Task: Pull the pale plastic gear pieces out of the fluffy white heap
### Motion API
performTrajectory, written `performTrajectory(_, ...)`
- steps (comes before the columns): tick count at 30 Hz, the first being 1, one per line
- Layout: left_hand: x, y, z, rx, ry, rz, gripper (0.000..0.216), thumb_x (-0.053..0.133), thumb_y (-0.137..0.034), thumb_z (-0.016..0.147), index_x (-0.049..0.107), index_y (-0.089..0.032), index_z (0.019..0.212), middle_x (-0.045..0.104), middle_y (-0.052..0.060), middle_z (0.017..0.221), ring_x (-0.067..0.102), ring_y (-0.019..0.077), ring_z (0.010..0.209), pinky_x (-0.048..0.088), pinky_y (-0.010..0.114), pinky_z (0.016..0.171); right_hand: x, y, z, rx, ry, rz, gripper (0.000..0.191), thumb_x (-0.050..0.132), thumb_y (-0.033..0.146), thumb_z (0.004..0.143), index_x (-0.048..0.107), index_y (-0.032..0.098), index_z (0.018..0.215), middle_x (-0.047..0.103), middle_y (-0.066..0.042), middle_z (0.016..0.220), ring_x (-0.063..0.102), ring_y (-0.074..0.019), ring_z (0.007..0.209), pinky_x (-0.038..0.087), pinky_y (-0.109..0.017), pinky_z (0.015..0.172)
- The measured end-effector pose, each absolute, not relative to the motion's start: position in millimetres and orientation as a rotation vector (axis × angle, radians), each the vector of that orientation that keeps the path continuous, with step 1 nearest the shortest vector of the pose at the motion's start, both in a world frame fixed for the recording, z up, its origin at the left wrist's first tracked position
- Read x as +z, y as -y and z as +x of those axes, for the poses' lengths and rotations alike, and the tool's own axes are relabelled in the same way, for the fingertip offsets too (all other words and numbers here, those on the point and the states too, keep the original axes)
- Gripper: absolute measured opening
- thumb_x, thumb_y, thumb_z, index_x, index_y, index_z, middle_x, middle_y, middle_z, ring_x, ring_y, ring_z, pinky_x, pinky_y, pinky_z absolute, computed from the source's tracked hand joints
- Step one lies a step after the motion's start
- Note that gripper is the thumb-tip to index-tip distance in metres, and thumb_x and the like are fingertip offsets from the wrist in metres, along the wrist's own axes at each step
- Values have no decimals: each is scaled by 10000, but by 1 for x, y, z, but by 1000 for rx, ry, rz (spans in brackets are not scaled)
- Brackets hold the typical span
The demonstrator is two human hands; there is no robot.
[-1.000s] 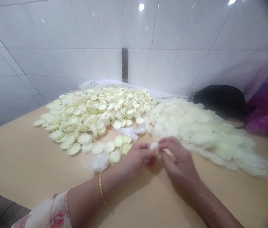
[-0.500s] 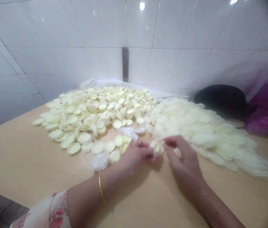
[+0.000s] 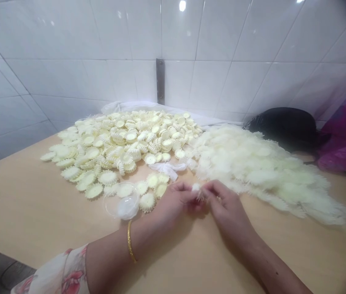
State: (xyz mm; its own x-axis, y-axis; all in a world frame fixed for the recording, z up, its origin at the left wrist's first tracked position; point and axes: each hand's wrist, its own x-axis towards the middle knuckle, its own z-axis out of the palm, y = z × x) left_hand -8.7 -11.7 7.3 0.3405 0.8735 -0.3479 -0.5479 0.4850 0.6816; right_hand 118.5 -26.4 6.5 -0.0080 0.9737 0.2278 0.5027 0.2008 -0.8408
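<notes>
My left hand [image 3: 175, 203] and my right hand [image 3: 226, 210] meet over the middle of the wooden table [image 3: 53, 220]. Both pinch one small cream petal disc [image 3: 196, 188] between their fingertips. A gold bangle [image 3: 130, 241] circles my left wrist. To the left lies a spread of pale yellow toothed discs [image 3: 120, 143]. On the right sits a heap of fringed white petal pieces [image 3: 252, 163], close behind my right hand. A small clear plastic dish [image 3: 123, 203] rests just left of my left hand.
White tiled walls [image 3: 68, 61] close the table at the back and left. A black bag [image 3: 283, 126] and a magenta plastic bag [image 3: 344, 134] lie at the far right. A white cloth strip [image 3: 169, 168] lies between the two piles.
My right hand drew apart from the left half a second ago and has come back, so both hands pinch the disc again. The view shifted slightly.
</notes>
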Motion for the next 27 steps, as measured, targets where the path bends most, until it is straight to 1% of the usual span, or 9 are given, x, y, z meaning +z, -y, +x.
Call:
performTrajectory(3, 5, 6, -13, 977, -844, 584, 133, 545, -50, 711, 471, -137, 643, 616, 84, 594, 606, 166, 582, 450, 280, 572, 5, 24, 124, 643, 1556, -1478, 181, 430, 274, 826, 446, 205, 658, 480, 29, 581, 446, -132, 565, 348, -240, 532)
performTrajectory(6, 4, 3, -14, 998, -874, 628, 108, 529, -60, 734, 494, -123, 653, 619, 88, 620, 612, 158, 602, 455, 271, 596, 4, 20, 129, 620, 1503, -1525, 188, 429, 293, 818, 438, 205, 652, 479, 27, 590, 441, -136, 576, 339, -243, 534)
performTrajectory(10, 7, 5, -12, 1052, -899, 645, 112, 538, -60, 726, 498, -124, 644, 598, 54, 591, 603, 136, 585, 452, 254, 597, 4, 15, 135, 578, 1529, -1573, 187, 425, 302, 803, 441, 204, 645, 493, 16, 592, 450, -146, 576, 341, -252, 533)
performTrajectory(13, 11, 6, -12, 1140, -923, 601, 141, 529, -67, 731, 466, -145, 632, 565, 13, 548, 592, 123, 558, 445, 246, 578, 6, 9, 145, 438, 1483, -1656, 162, 430, 289, 782, 461, 202, 650, 503, 5, 588, 464, -159, 583, 346, -267, 549)
performTrajectory(15, 12, 4, -14, 1179, -952, 593, 153, 545, -99, 732, 447, -156, 629, 563, 4, 549, 598, 130, 570, 447, 255, 585, 7, 5, 153, 396, 1402, -1694, 143, 449, 285, 761, 487, 195, 656, 528, -7, 604, 485, -170, 609, 357, -275, 567)
performTrajectory(18, 10, 2, -17, 1176, -954, 646, 155, 591, -141, 701, 452, -162, 635, 569, 2, 560, 605, 146, 591, 451, 276, 603, 9, 3, 161, 510, 1351, -1637, 158, 488, 306, 742, 521, 185, 645, 548, -11, 615, 500, -165, 620, 373, -266, 571)
performTrajectory(22, 10, 3, -17, 1166, -942, 677, 141, 604, -153, 676, 467, -161, 644, 559, -5, 539, 581, 130, 543, 424, 255, 580, 6, 5, 155, 679, 1430, -1496, 216, 498, 341, 758, 554, 174, 634, 542, -3, 600, 503, -153, 605, 388, -264, 580)
performTrajectory(24, 11, 4, -16, 1167, -952, 675, 138, 600, -157, 677, 467, -160, 643, 555, -6, 534, 570, 119, 531, 404, 238, 566, 3, 6, 152, 663, 1513, -1517, 214, 490, 328, 771, 596, 169, 674, 583, -21, 658, 529, -172, 658, 401, -290, 626)
performTrajectory(27, 12, 4, -16, 1147, -965, 671, 130, 593, -149, 684, 470, -160, 643, 553, -5, 531, 559, 111, 529, 389, 231, 561, 0, 7, 149, 506, 1586, -1579, 215, 473, 298, 794, 644, 171, 818, 635, -55, 816, 556, -208, 776, 406, -333, 706)
